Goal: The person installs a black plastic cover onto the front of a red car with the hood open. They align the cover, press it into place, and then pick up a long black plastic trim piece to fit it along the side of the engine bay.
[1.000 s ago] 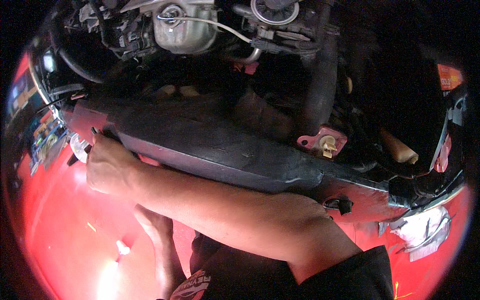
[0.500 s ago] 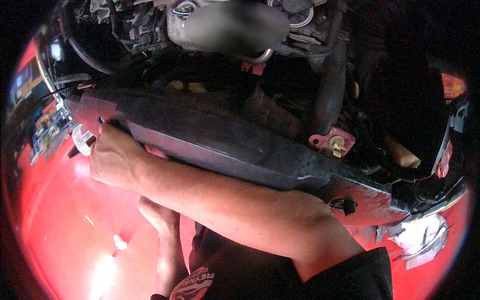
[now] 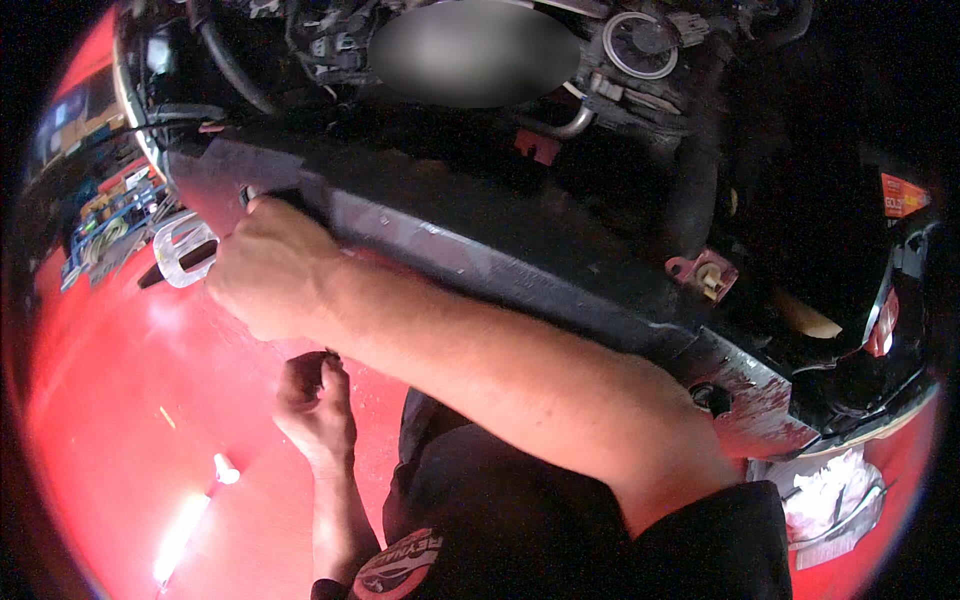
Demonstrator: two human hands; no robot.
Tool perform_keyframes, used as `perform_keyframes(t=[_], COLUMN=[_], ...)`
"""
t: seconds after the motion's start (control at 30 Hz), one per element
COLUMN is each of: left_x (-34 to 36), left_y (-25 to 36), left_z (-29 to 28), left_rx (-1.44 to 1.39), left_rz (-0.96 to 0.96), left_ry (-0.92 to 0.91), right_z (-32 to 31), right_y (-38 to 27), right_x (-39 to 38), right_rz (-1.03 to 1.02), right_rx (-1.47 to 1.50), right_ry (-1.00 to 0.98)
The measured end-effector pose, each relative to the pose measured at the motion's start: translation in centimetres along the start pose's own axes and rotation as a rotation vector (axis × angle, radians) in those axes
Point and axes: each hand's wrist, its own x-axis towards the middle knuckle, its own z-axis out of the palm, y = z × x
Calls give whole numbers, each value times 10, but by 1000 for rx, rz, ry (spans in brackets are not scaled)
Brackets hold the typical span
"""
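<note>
My right arm (image 3: 540, 390) reaches across to the left end of a dark metal crossbar (image 3: 470, 255) at the front of an open engine bay. There my right hand (image 3: 275, 265) is closed, its thumb side against the bar next to a small hole (image 3: 248, 194); what its fingers grip is hidden. A pale, loop-shaped piece (image 3: 183, 250) shows just left of that hand. Below the right forearm, my left hand (image 3: 315, 405) is raised with curled fingers pinched together. Something small and dark shows at its fingertips, too unclear to name.
Engine parts and hoses (image 3: 232, 65) fill the far side. A pink bracket (image 3: 708, 276) rises behind the bar. On the red floor (image 3: 110, 400) lies a lit lamp (image 3: 190, 530). Blue shelving (image 3: 105, 235) stands left, and a plastic-wrapped bundle (image 3: 830, 500) lies right.
The view has shifted, so the crossbar appears farther right. My left hand, partly hidden behind the right forearm before, now shows whole below it. My right hand stays at the bar's left end.
</note>
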Motion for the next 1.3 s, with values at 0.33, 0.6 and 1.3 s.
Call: perform_keyframes(t=[0.33,0.6,1.3], left_x=[13,36,83], left_y=[-35,-62,-75], left_z=[-14,-44,-38], left_rx=[-214,-370,-684], left_rz=[224,459,673], left_ry=[22,-178,-925], right_z=[-15,-17,104], right_y=[8,-38,-175], right_x=[1,-34,-126], right_rz=[90,445,960], right_rx=[424,600,707], right_ry=[60,71,933])
